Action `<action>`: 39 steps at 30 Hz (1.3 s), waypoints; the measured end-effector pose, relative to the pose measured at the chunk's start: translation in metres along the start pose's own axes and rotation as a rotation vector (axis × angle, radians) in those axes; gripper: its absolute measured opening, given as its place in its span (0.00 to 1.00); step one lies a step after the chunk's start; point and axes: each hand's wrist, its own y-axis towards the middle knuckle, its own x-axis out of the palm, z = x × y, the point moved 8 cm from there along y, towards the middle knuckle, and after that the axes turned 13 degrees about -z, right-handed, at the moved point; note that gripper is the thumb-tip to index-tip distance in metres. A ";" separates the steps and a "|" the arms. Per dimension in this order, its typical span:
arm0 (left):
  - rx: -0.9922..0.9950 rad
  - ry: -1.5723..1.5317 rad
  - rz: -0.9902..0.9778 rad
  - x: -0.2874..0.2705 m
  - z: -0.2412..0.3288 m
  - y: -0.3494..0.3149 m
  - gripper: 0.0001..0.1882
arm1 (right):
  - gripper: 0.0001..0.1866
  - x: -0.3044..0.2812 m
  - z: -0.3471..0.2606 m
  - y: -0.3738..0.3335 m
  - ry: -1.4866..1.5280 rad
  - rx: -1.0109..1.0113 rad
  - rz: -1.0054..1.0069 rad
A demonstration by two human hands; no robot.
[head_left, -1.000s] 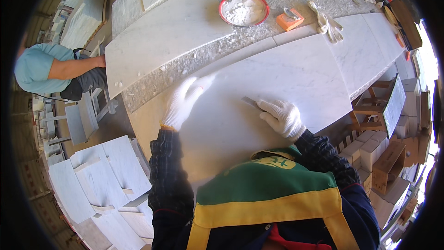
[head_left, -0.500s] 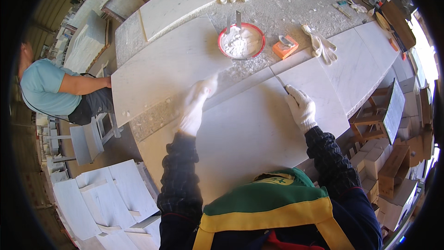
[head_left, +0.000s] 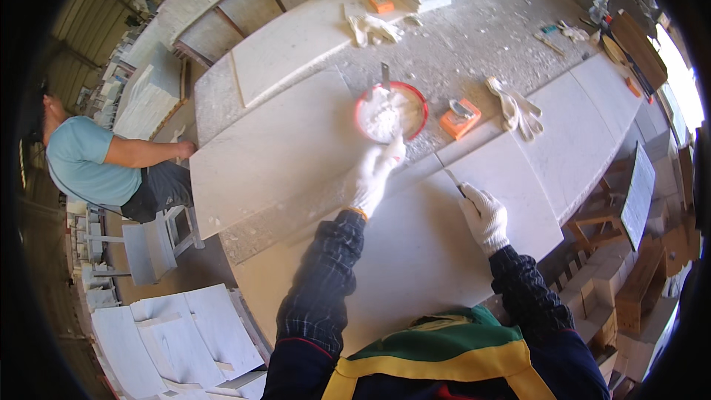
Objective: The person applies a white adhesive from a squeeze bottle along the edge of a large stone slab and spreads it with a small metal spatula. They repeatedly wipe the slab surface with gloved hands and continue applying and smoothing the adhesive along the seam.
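Head view shows my left hand, in a white glove, stretched forward with fingers loosely extended, its tips at the near rim of the red bowl of white powder, gripping nothing, while my gloved right hand is closed around a thin blade tool whose tip angles up and left over the pale stone slab in front of me. Beyond the bowl, which has a scraper standing in it, lie an orange block and a pair of white gloves on the speckled bench; a person in a blue shirt sits well off to my left.
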 end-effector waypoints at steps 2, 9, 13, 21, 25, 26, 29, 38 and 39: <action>0.011 0.095 0.017 -0.001 0.006 -0.002 0.24 | 0.15 0.000 0.001 0.000 -0.011 0.000 0.019; 0.105 0.646 0.118 0.001 0.002 -0.001 0.20 | 0.16 0.001 0.002 -0.002 0.068 -0.077 0.076; 0.038 0.624 0.134 0.003 -0.031 0.008 0.17 | 0.16 0.005 0.007 -0.003 0.065 -0.090 0.067; 0.046 0.751 0.188 0.002 -0.049 0.020 0.17 | 0.16 0.011 0.019 -0.001 0.074 -0.022 -0.007; -0.157 0.522 -0.036 0.000 -0.061 0.029 0.18 | 0.16 0.009 0.015 0.000 0.060 -0.004 -0.016; -0.194 0.387 -0.060 -0.003 -0.063 0.028 0.20 | 0.16 0.008 0.013 0.000 0.066 -0.022 -0.011; -0.225 0.025 -0.156 -0.006 -0.065 0.008 0.29 | 0.16 0.010 0.016 0.000 0.030 0.033 -0.041; -0.131 0.097 0.236 -0.107 -0.023 -0.155 0.30 | 0.16 0.007 0.008 0.000 0.035 -0.022 -0.001; -0.188 0.224 0.246 -0.105 -0.021 -0.173 0.34 | 0.16 0.008 0.008 0.000 0.045 0.001 -0.022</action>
